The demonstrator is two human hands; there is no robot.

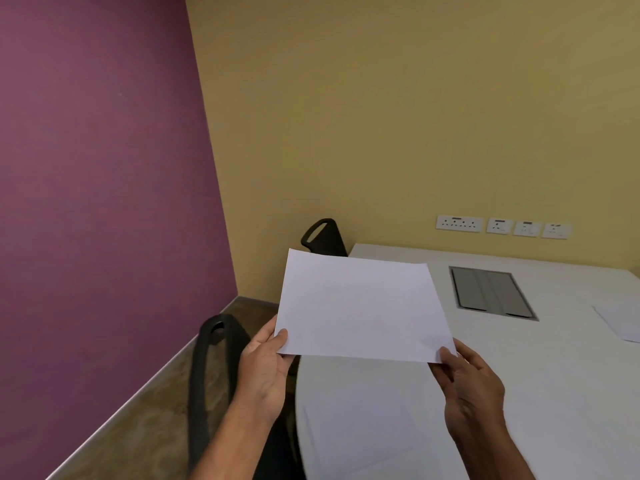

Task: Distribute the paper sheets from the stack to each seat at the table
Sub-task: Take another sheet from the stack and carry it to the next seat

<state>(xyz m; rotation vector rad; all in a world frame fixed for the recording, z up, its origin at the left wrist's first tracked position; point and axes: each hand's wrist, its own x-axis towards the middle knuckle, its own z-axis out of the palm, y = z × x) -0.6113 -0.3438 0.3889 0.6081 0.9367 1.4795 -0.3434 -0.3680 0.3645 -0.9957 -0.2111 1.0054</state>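
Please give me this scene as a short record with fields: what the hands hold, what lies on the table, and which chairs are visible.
held item: paper sheets, above the table edge
left hand: pinches the near left corner
right hand: pinches the near right corner
table: white, with a grey cable hatch
placed sheet: lies at the right edge of view
chairs: near chair, far chair

I count two of my bare hands, left [265,370] and right [472,386], two plain white paper sheets, one held [362,306] and one lying flat [621,322], two black office chairs [323,237] [211,368], one white table [554,393], one grey hatch [491,292] and four white wall sockets [459,223] [498,226] [527,228] [555,231].
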